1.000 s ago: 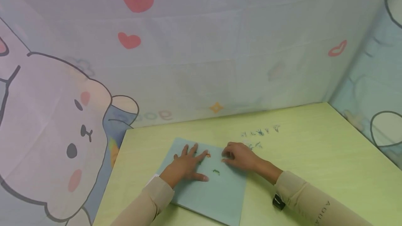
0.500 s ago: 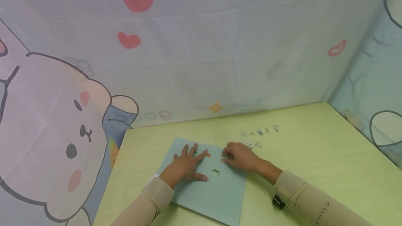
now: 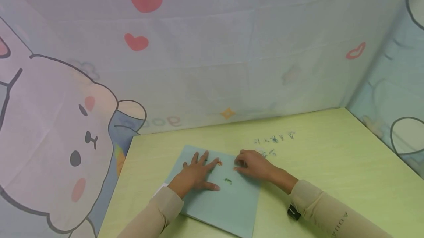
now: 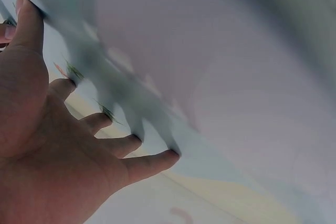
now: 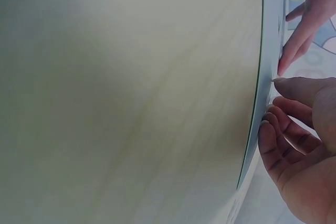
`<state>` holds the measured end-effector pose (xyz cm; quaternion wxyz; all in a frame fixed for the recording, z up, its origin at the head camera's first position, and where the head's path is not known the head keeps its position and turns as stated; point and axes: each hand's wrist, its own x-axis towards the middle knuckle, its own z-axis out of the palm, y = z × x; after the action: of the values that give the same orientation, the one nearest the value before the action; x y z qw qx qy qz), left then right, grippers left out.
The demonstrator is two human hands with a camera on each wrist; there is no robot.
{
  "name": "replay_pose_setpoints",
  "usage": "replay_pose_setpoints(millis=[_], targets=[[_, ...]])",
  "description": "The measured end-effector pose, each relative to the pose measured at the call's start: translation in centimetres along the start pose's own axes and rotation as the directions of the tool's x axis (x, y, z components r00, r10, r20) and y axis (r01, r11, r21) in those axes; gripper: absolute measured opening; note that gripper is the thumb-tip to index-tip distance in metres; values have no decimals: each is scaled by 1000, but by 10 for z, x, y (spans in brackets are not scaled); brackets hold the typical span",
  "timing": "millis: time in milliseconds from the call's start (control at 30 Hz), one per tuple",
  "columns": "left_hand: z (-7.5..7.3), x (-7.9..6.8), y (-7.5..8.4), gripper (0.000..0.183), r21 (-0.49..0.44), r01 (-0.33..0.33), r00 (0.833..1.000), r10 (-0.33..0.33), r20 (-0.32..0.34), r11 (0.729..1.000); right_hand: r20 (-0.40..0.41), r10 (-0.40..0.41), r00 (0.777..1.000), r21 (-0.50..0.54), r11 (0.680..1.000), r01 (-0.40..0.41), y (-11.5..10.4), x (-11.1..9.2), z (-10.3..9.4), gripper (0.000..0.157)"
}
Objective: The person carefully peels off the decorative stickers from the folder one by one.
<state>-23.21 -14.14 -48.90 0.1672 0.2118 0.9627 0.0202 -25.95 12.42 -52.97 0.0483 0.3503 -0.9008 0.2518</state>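
Note:
A light-blue flat board or booklet [image 3: 218,212] lies on the table. My left hand [image 3: 193,177] rests on it with fingers spread, its fingertips touching the surface in the left wrist view. Near its index fingertip is a small orange piece [image 3: 220,163]; a green sprig-like piece [image 3: 228,181] lies right of the thumb. More green sprigs [image 4: 73,71] show by the fingertips in the left wrist view. My right hand [image 3: 255,164] is at the board's upper right, fingers curled and tips at the surface [image 5: 268,77]. Whether its thumb and index finger pinch something small is hidden.
Several small bluish sprig-like pieces [image 3: 274,139] lie on the yellow-green table [image 3: 331,164] beyond the right hand, with a couple more pieces [image 3: 272,152] nearer it. A small black object [image 3: 293,212] is by the right cuff. A printed cloth backdrop [image 3: 205,65] rises behind the table.

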Motion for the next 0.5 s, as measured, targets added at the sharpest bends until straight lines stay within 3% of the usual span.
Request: replay_pose_setpoints(millis=[500], targets=[[4, 1, -2, 104, -2, -3, 1000, 3, -13, 1000, 5, 4, 1000, 28, 1000, -4, 2, -2, 3, 13]])
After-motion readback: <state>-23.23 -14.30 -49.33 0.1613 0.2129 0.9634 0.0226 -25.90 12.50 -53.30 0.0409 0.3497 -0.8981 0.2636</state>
